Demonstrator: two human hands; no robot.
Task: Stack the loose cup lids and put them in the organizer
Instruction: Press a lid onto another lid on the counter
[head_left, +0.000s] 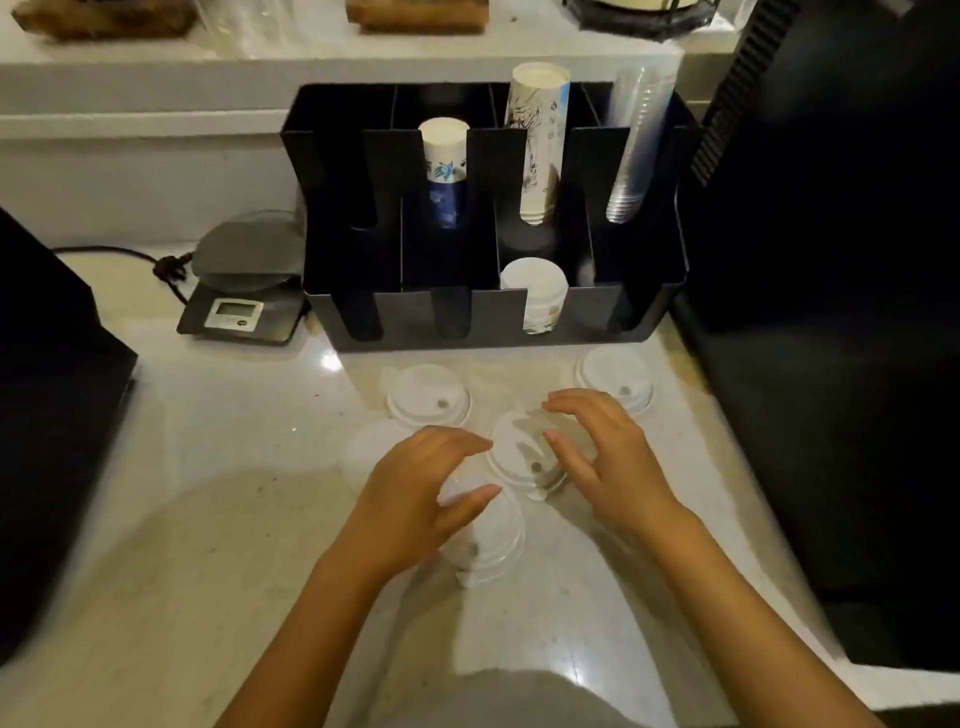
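Note:
Several loose cup lids lie on the pale counter in front of the black organizer (613, 312). Two white lids sit nearest it, one at the left (428, 395) and one at the right (615, 376). A faint lid (366, 447) lies further left. My right hand (613, 462) arches over a clear lid (511, 462), with thumb and fingers on its raised top. My left hand (410, 499) hovers with fingers apart over a nearer lid (491, 545), its fingertips by the clear lid's left edge.
The organizer holds paper cup stacks (537, 150), a clear cup stack (636, 150) and a short white stack (535, 293) in a front slot. A digital scale (244, 291) with a cord stands to its left. Dark appliances flank the counter on both sides.

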